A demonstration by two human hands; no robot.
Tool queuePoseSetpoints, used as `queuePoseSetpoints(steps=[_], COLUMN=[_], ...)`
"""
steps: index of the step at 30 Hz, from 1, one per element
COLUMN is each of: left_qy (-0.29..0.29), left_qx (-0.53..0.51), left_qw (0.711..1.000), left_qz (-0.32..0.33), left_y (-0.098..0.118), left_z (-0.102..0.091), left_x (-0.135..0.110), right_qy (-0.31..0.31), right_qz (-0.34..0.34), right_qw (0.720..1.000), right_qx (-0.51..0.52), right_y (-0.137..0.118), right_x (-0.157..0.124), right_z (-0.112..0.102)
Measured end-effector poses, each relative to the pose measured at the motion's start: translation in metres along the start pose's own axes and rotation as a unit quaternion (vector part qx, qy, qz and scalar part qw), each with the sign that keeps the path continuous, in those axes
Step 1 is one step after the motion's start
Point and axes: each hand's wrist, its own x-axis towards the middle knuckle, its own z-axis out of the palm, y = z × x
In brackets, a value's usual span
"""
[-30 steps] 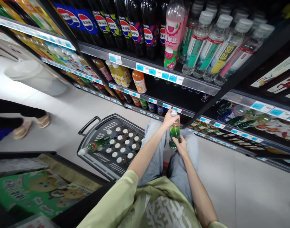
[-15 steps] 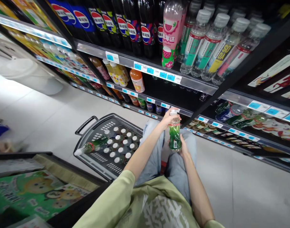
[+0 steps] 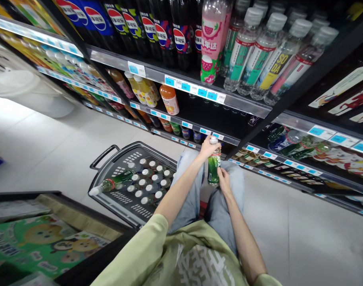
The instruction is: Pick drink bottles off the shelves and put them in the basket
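Between my knees I hold a clear bottle with a green label (image 3: 213, 169) and a white cap, roughly upright. My left hand (image 3: 209, 147) is closed round its neck, just below the cap. Lower down, my right hand (image 3: 224, 179) grips the bottle's right side near the base. To the left on the floor stands a dark grey shopping basket (image 3: 106, 167) with several white-capped bottles (image 3: 149, 188) packed upright in it. One green-labelled bottle (image 3: 111, 184) lies on its side across the basket, its cap at the rim.
Ahead, a shelf (image 3: 199, 93) carries cola bottles (image 3: 162, 37), a pink bottle (image 3: 211, 43) and soda water bottles (image 3: 263, 59). An orange drink bottle (image 3: 169, 100) stands one level lower. A green printed box (image 3: 29, 242) sits in a black-edged display at lower left.
The held bottle has turned in my hands, so its label faces differently. My right hand has shifted up and left along it. The view has moved slightly.
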Motion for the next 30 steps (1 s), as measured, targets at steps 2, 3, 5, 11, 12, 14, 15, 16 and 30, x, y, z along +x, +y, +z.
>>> queuePoseSetpoints(steps=[2,3,5,11,12,14,15,16,30], left_qy=[0.007,0.014,0.027,-0.045,-0.067,-0.098,-0.108,-0.115,-0.098], left_qx=[0.019,0.027,0.035,-0.073,-0.097,-0.132,-0.141,-0.146,-0.128], left_qw=[1.000,1.000,0.999,0.996,0.993,0.986,0.984,0.982,0.987], left_qz=[0.006,0.007,0.004,-0.003,0.000,0.006,0.008,0.010,0.017], left_y=[-0.001,0.000,0.001,0.016,0.019,0.023,0.024,0.025,0.019], left_z=[-0.001,-0.001,0.000,0.001,0.001,-0.001,-0.001,-0.002,0.003], left_x=[0.001,0.001,0.000,-0.013,-0.016,-0.021,-0.022,-0.024,-0.016], right_qy=[0.002,0.003,0.005,-0.049,-0.069,-0.109,-0.127,-0.141,-0.087], right_qz=[0.002,0.007,0.019,0.052,0.067,0.108,0.130,0.148,0.108], right_qw=[1.000,1.000,1.000,0.994,0.990,0.979,0.971,0.964,0.982], right_qx=[-0.003,-0.002,0.009,0.083,0.099,0.136,0.155,0.172,0.126], right_y=[0.000,0.000,0.000,-0.004,-0.005,-0.008,-0.010,-0.012,-0.005], right_x=[-0.001,-0.001,-0.001,0.001,0.001,-0.001,-0.002,-0.003,0.000], right_z=[0.002,0.003,0.004,-0.001,-0.003,-0.007,-0.008,-0.008,-0.006])
